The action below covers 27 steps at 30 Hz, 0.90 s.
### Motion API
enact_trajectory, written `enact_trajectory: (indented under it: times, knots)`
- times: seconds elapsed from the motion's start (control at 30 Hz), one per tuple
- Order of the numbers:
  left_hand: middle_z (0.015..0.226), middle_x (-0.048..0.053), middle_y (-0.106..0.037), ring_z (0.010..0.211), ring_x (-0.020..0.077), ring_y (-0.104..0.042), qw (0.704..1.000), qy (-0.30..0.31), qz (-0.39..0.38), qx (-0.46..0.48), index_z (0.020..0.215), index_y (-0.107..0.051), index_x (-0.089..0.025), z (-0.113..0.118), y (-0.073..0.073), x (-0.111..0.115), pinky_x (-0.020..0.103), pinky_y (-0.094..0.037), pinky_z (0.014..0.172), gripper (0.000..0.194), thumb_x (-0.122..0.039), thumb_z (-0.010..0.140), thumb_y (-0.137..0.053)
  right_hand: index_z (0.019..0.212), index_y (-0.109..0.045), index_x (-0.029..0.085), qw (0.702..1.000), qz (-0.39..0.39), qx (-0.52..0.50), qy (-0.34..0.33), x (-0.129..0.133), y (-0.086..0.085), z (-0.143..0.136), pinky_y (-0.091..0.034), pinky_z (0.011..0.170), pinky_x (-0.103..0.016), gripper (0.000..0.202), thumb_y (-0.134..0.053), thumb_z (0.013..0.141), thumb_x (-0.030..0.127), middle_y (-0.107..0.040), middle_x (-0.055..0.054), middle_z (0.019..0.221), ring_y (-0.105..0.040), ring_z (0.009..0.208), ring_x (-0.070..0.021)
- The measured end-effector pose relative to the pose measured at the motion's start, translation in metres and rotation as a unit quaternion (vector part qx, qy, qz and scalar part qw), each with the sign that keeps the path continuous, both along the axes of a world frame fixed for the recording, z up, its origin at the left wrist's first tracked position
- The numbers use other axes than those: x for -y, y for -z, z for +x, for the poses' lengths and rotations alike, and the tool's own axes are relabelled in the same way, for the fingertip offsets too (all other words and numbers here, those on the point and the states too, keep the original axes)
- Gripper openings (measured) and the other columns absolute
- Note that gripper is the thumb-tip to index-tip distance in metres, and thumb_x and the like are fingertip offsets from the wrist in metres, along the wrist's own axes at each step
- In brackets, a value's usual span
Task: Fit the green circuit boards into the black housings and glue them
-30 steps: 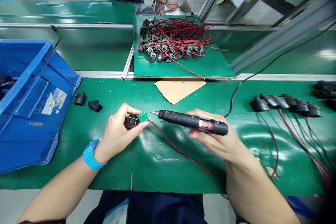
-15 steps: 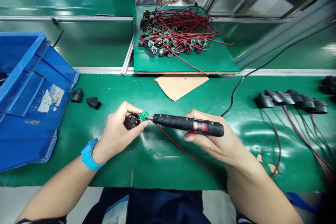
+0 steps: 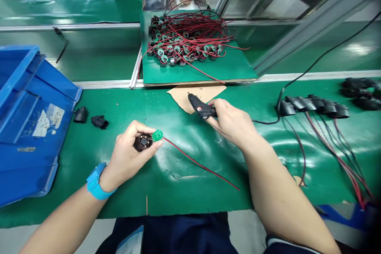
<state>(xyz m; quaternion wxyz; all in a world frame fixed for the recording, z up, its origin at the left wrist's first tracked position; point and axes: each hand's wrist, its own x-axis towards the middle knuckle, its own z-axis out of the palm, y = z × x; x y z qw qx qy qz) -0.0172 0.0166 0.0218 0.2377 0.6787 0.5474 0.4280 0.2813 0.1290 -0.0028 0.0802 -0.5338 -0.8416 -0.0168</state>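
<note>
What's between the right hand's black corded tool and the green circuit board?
Nothing visible between the black corded tool and the green circuit board; the red wire runs below that path.

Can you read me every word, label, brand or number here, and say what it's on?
None can be read.
Stickers on the blue bin: too blurred.
Green circuit board in the left hand: any marks too small.
Flat card-like item at the person's lap: too blurred.
</note>
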Motion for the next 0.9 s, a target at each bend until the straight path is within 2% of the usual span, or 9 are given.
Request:
enact_trajectory:
  times: [0.1,0.17,0.23,0.3,0.37,0.4,0.47,0.67,0.9]
  knots:
    - [0.079,-0.007,-0.063,0.063,0.0078,-0.061,1.000,0.018,0.011,0.004,0.100,-0.059,-0.024,0.003,0.002,0.000,0.018,-0.046,0.058,0.024,-0.025,0.086,-0.079,0.130,-0.057,0.010,0.998,0.012,-0.060,-0.021,-0.003,-0.003,-0.004,-0.050,0.092,-0.053,0.048,-0.061,0.091,0.036,-0.066,-0.022,0.120,-0.063,0.111,-0.0395]
    - [0.081,-0.006,-0.065,0.065,0.0084,-0.063,1.000,0.027,0.011,0.003,0.101,-0.059,-0.025,0.005,0.003,0.001,0.018,-0.047,0.059,0.025,-0.026,0.086,-0.079,0.133,-0.056,0.013,0.977,-0.036,-0.199,-0.073,0.013,-0.012,-0.020,-0.047,0.102,-0.055,0.048,-0.063,0.092,0.036,-0.065,-0.020,0.127,-0.060,0.120,-0.0365]
    - [0.082,-0.005,-0.067,0.066,0.0092,-0.065,0.999,0.037,-0.003,0.010,0.103,-0.058,-0.025,0.007,0.004,0.001,0.019,-0.048,0.059,0.026,-0.027,0.087,-0.078,0.129,-0.058,0.019,0.902,-0.191,-0.365,-0.134,0.036,-0.021,-0.044,-0.051,0.102,-0.047,0.038,-0.062,0.096,0.038,-0.069,-0.013,0.123,-0.065,0.115,-0.0267]
    - [0.082,-0.005,-0.070,0.066,0.0103,-0.068,0.998,0.046,-0.028,0.026,0.106,-0.057,-0.025,0.008,0.004,0.002,0.019,-0.049,0.059,0.027,-0.029,0.088,-0.076,0.116,-0.062,0.020,0.788,-0.359,-0.476,-0.157,0.057,-0.027,-0.068,-0.058,0.091,-0.037,0.028,-0.063,0.097,0.040,-0.073,-0.008,0.107,-0.071,0.099,-0.0193]
    - [0.083,-0.003,-0.072,0.069,0.0120,-0.071,0.997,0.047,-0.056,0.037,0.109,-0.055,-0.024,0.008,0.003,0.002,0.020,-0.050,0.060,0.028,-0.030,0.089,-0.075,0.100,-0.062,0.019,0.705,-0.438,-0.544,-0.123,0.071,-0.029,-0.084,-0.059,0.072,-0.028,0.024,-0.068,0.094,0.042,-0.071,-0.002,0.088,-0.070,0.074,-0.0133]
    - [0.084,-0.003,-0.073,0.070,0.0131,-0.071,0.996,0.047,-0.070,0.035,0.110,-0.055,-0.023,0.008,0.002,0.002,0.021,-0.051,0.061,0.030,-0.031,0.089,-0.076,0.094,-0.061,0.019,0.689,-0.441,-0.567,-0.097,0.074,-0.028,-0.089,-0.057,0.062,-0.024,0.025,-0.071,0.092,0.042,-0.068,0.000,0.080,-0.066,0.063,-0.0106]
    - [0.090,0.000,-0.075,0.076,0.0157,-0.073,0.994,0.055,-0.094,0.019,0.112,-0.057,-0.022,0.008,0.001,0.002,0.025,-0.054,0.067,0.033,-0.034,0.088,-0.077,0.088,-0.062,0.018,0.700,-0.398,-0.589,-0.069,0.077,-0.026,-0.092,-0.050,0.050,-0.020,0.025,-0.075,0.089,0.039,-0.063,0.003,0.069,-0.058,0.052,-0.0078]
    - [0.138,0.012,-0.065,0.127,0.0252,-0.062,0.987,0.136,-0.087,-0.015,0.116,-0.062,-0.021,0.009,-0.002,0.003,0.040,-0.052,0.104,0.022,-0.028,0.095,-0.065,0.090,-0.071,0.018,0.869,-0.033,-0.473,-0.139,0.079,-0.020,-0.088,-0.053,0.056,-0.023,0.002,-0.069,0.091,0.017,-0.076,-0.003,0.081,-0.066,0.062,-0.0112]
    - [0.152,0.014,-0.052,0.144,0.0278,-0.046,0.980,0.156,-0.123,-0.012,0.121,-0.062,-0.022,0.005,-0.009,0.002,0.043,-0.045,0.114,0.025,-0.031,0.098,-0.062,0.109,-0.074,0.018,0.899,0.114,-0.357,-0.227,0.078,-0.024,-0.081,-0.059,0.073,-0.024,0.024,-0.062,0.093,0.004,-0.078,-0.006,0.096,-0.073,0.080,-0.0132]
